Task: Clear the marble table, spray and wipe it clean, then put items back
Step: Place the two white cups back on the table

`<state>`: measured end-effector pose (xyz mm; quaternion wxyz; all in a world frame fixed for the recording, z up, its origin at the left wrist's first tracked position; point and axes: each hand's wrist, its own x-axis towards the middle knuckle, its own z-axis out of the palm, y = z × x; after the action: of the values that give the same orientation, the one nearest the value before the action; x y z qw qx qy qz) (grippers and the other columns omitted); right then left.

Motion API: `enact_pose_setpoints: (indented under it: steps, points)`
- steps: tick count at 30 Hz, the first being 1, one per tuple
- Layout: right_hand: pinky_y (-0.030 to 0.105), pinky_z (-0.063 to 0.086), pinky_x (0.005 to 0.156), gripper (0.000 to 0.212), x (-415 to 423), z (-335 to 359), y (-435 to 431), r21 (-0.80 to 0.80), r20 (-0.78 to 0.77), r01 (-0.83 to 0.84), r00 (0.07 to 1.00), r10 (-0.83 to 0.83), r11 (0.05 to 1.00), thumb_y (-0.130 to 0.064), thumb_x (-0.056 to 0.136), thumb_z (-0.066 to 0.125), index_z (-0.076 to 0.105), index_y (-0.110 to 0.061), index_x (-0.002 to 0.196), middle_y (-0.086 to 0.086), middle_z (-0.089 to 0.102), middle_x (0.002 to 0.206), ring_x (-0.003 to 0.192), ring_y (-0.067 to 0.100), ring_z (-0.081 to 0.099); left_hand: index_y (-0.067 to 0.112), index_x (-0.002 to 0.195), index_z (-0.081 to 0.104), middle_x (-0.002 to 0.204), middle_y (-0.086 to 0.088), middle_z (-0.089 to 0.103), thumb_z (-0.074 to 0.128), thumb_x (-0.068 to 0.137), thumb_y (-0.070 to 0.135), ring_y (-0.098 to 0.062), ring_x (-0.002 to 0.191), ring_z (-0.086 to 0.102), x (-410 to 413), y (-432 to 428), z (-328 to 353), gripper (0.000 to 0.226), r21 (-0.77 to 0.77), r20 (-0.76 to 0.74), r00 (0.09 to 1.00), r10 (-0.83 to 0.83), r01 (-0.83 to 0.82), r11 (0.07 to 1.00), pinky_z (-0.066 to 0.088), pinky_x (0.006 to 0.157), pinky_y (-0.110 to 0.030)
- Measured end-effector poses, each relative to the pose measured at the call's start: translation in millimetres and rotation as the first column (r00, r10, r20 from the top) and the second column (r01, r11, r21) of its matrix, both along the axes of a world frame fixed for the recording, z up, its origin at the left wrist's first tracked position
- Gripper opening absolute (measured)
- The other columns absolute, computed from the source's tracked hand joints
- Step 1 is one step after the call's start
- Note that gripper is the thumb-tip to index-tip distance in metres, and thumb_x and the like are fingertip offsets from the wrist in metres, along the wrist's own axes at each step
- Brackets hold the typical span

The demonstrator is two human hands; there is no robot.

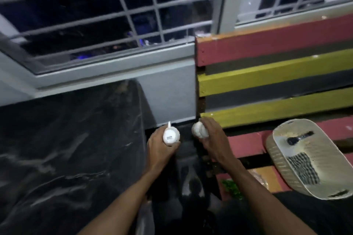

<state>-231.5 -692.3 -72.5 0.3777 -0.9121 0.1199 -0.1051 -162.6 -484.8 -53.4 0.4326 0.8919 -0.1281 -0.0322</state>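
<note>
Down low, the left hand has its fingers wrapped round a small white plastic spray bottle, held up just off the right edge of the black marble counter. Close beside it, the right hand squeezes a scrunched-up white cloth in its fingers. Further right, a cream plastic basket sits on the red and yellow wooden seat. Behind is a grey window grille.

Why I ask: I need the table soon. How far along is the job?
Cleared, it seems: the table shows bare, the basket sits on the bench. In hand: left hand grips the bottle, right hand a cloth. Left, likely: spraying, wiping, putting back.
</note>
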Motion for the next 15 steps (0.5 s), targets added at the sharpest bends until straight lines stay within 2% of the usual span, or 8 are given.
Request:
enact_pose_setpoints:
  steps: [4,7,11,15]
  points:
    - [0.030,0.034,0.106,0.073,40.3,66.3,94.8,-0.112,0.020,-0.219,0.975,0.223,0.969,0.002,0.060,0.074,0.056,-0.006,0.131,0.014,0.055,0.132,0.122,0.034,0.053,0.023,0.111,0.072,0.102,0.007,0.074,0.087,0.059,0.035,-0.017,0.093,0.070,22.3,107.7,56.1,0.055,0.005,0.023,0.994,0.107,-0.107,0.994,0.057,0.085,-0.039]
    - [0.033,0.043,0.103,0.076,68.6,96.6,175.2,-0.123,0.000,-0.355,0.934,0.358,0.927,0.005,0.060,0.066,0.054,-0.016,0.132,0.007,0.049,0.131,0.119,0.026,0.052,0.022,0.113,0.074,0.102,0.005,0.074,0.088,0.056,0.034,-0.017,0.092,0.070,42.2,195.7,81.4,0.059,0.023,0.035,0.976,0.214,-0.215,0.976,0.058,0.085,-0.040]
    - [0.034,0.047,0.092,0.063,109.5,108.8,290.7,-0.112,-0.067,-0.421,0.907,0.416,0.900,-0.005,0.067,0.052,0.057,-0.026,0.126,0.003,0.043,0.120,0.106,0.023,0.051,0.021,0.113,0.074,0.104,0.002,0.074,0.090,0.055,0.034,-0.020,0.094,0.069,76.8,318.8,85.6,0.061,0.046,-0.001,0.950,0.313,-0.312,0.949,0.058,0.086,-0.042]
    - [0.033,0.049,0.087,0.062,156.2,102.4,397.1,-0.145,-0.111,-0.506,0.862,0.494,0.850,0.004,0.065,0.060,0.059,-0.026,0.120,0.003,0.046,0.117,0.105,0.023,0.052,0.019,0.118,0.073,0.107,-0.002,0.074,0.093,0.055,0.030,-0.025,0.099,0.068,119.7,426.6,77.9,0.067,0.091,-0.042,0.919,0.391,-0.387,0.918,0.055,0.090,-0.043]
